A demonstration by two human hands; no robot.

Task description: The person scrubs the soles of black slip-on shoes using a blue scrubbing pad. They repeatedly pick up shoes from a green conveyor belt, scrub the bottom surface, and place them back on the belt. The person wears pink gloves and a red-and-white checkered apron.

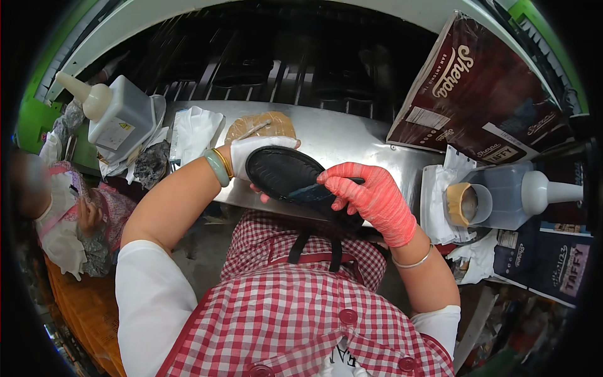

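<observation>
A black shoe (pixel 282 171) is tilted in front of my body, its oval, dark sole turned up toward me. Around its far left side lies my left hand (pixel 248 152), in a white glove; some bare fingertips show below the shoe's edge. My right hand (pixel 377 198) wears a pinkish-red knit glove and has its thumb and fingers pinched together at the shoe's right side. A thin dark, bluish streak runs from those fingertips across the sole. Whether it is a tool or part of the shoe, I cannot make out.
A brown-taped bundle (pixel 276 120) sits on the metal ledge (pixel 372 135), before dark rollers (pixel 251 72). Squeeze bottles stand left (pixel 125 119) and right (pixel 505 196), the latter near a tape roll (pixel 457 204). A maroon box (pixel 465 94) leans far right. Another person (pixel 94 220) is at left.
</observation>
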